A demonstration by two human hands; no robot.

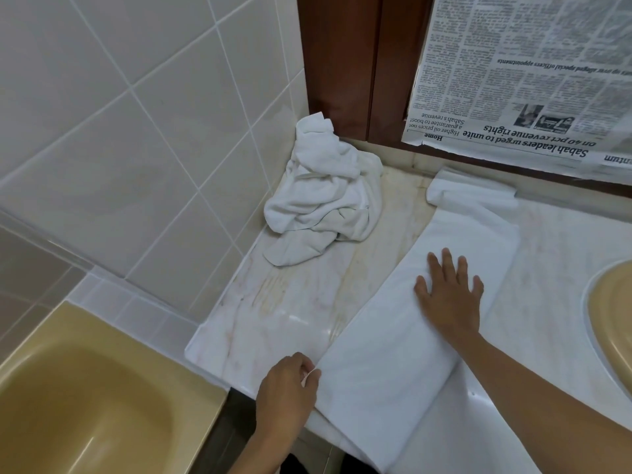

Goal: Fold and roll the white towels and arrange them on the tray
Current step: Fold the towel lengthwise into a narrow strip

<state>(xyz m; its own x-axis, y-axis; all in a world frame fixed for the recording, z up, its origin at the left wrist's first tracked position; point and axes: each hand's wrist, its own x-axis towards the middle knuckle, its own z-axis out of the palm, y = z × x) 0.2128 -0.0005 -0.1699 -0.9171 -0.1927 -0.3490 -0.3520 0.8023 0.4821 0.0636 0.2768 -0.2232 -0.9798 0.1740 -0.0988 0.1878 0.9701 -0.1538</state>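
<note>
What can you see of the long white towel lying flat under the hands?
The long white towel looks like soft cloth, folded into a smooth strip that runs diagonally across the pale marble counter. Its far end is rumpled and doubled over near the wall; its near end hangs over the counter's front edge. The right hand presses flat on its middle, fingers spread. The left hand pinches its left edge near the counter's front.

bathroom: tiled wall (136, 114), marble counter (273, 313), beige basin (612, 319), beige tub (85, 398).
</note>
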